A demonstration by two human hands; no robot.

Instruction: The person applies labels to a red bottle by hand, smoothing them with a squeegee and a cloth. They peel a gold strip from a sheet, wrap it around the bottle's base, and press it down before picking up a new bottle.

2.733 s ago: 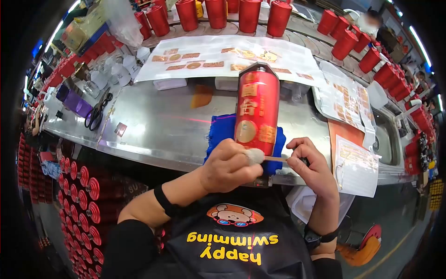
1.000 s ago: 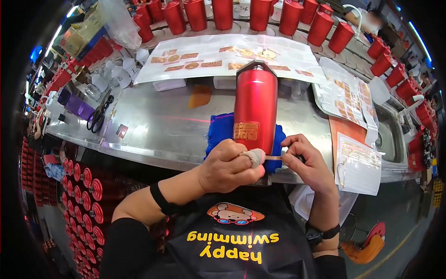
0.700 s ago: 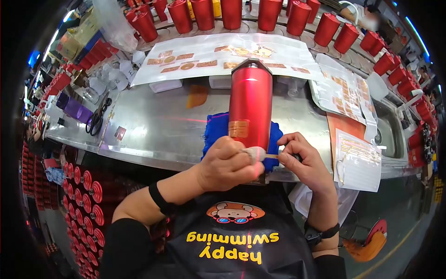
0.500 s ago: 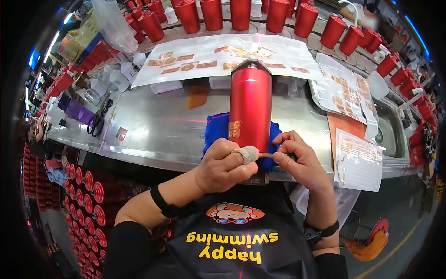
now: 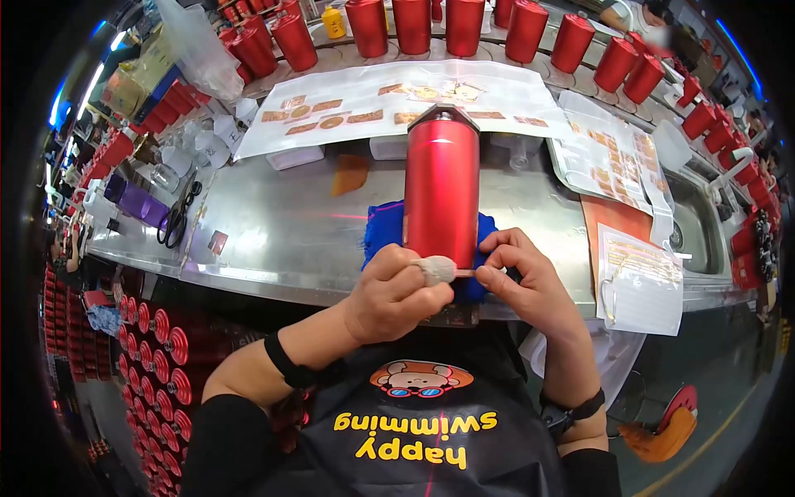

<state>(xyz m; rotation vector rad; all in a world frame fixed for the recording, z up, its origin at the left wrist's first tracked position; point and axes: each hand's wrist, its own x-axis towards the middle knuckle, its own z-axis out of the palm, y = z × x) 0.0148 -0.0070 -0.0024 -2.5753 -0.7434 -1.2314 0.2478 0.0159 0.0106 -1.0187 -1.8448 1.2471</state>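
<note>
A shiny red metal cylinder [image 5: 443, 190] with a dark angular top end lies on a blue cloth [image 5: 383, 232] at the metal table's front edge. My left hand [image 5: 399, 290], with a pale wrap on one finger, is closed at the cylinder's near end. Close on its right, my right hand [image 5: 523, 277] pinches a thin, small strip that reaches to the wrapped finger. What my left fingers hold is hidden. Beyond the cylinder, a white sheet [image 5: 356, 91] carries gold and brown decals.
Red canisters [image 5: 412, 25] line a conveyor at the back. Scissors [image 5: 178, 217] and a purple bottle [image 5: 137, 201] lie left. To the right are a decal tray [image 5: 571, 178], a white sheet [image 5: 646, 311] and a sink [image 5: 696, 236]. Another person [image 5: 633, 16] sits back right.
The cylinder has turned, so the gold decal on its lower left side no longer shows. Both hands remain at its near end. The canisters at the back have shifted along the conveyor.
</note>
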